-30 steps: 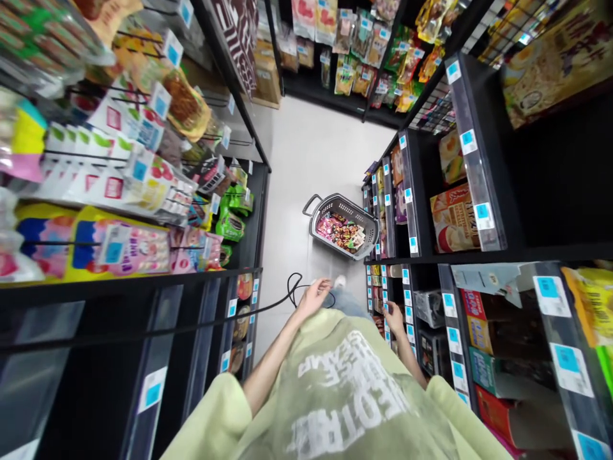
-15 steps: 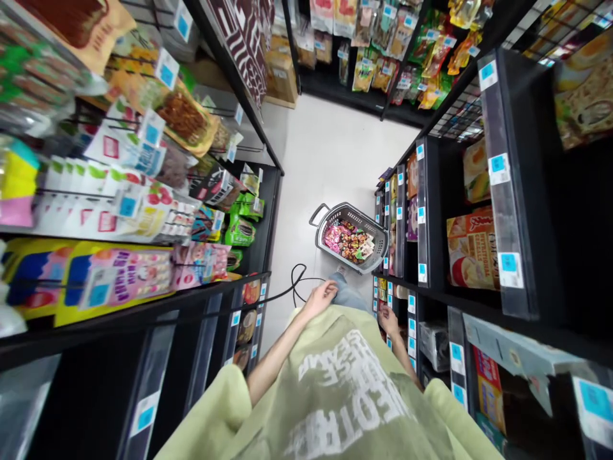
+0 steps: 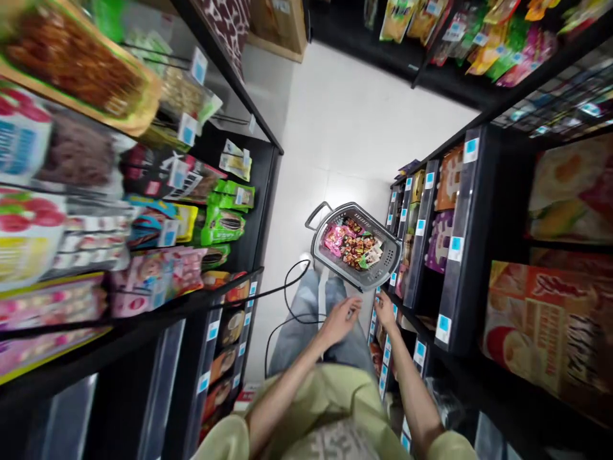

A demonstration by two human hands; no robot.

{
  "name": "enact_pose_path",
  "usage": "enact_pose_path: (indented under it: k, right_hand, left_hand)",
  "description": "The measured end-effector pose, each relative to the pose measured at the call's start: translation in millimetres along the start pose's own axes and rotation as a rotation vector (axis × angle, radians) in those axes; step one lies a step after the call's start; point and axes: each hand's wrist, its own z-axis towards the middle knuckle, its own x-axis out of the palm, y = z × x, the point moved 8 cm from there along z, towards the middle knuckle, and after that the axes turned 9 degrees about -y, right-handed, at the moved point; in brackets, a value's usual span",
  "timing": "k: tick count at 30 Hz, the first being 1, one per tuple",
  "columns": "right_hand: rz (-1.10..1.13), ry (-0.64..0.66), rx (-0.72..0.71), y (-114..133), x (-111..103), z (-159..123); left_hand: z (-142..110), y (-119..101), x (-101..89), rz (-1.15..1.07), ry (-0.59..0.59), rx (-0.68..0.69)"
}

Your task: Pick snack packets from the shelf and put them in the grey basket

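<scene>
A grey plastic shopping basket (image 3: 330,263) with several snack packets (image 3: 357,246) inside, pink, brown and green, sits on the floor by the right-hand shelf. Its handle (image 3: 316,216) sticks out at the left end. My left hand (image 3: 340,321) hangs just below the basket's near side, over my leg, with loosely bent fingers and nothing in them. At the basket's near right corner, close to the shelf's price tags, is my right hand (image 3: 384,309); its fingers are slightly spread and hold nothing that I can see. Neither hand clearly touches the basket.
Shelves of bagged snacks (image 3: 223,223) line the left side. Boxed goods (image 3: 531,326) fill part of the right shelf (image 3: 460,255). A black cable (image 3: 268,292) loops across my legs. Pale floor (image 3: 354,115) runs up to a far rack, beside a cardboard box (image 3: 278,29).
My view has moved forward and down, so the basket and shelves appear larger. My legs now show under the basket. Both hands have come closer to the basket's near side.
</scene>
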Motion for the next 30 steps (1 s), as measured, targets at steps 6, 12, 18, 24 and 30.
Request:
enact_pose_path:
  k: [6, 12, 18, 24, 30]
  right_hand:
    - [-0.31, 0.105, -0.03, -29, 75, 89]
    - [-0.636, 0.386, -0.104, -57, 182, 170]
    - [-0.736, 0.51, -0.058, -92, 262, 221]
    - [-0.712, 0.497, -0.095, -77, 266, 223]
    - [-0.25, 0.207, -0.265, 8, 209, 181]
  left_hand:
    - [28, 105, 18.7, -0.061, 0.001, -0.184]
    - [39, 193, 2.0, -0.085, -0.004, -0.427]
    - [57, 236, -21.7, -0.116, -0.042, -0.537]
    - [74, 239, -26.0, -0.199, -0.066, -0.615]
    - [83, 250, -18.2, -0.338, -0.123, -0.701]
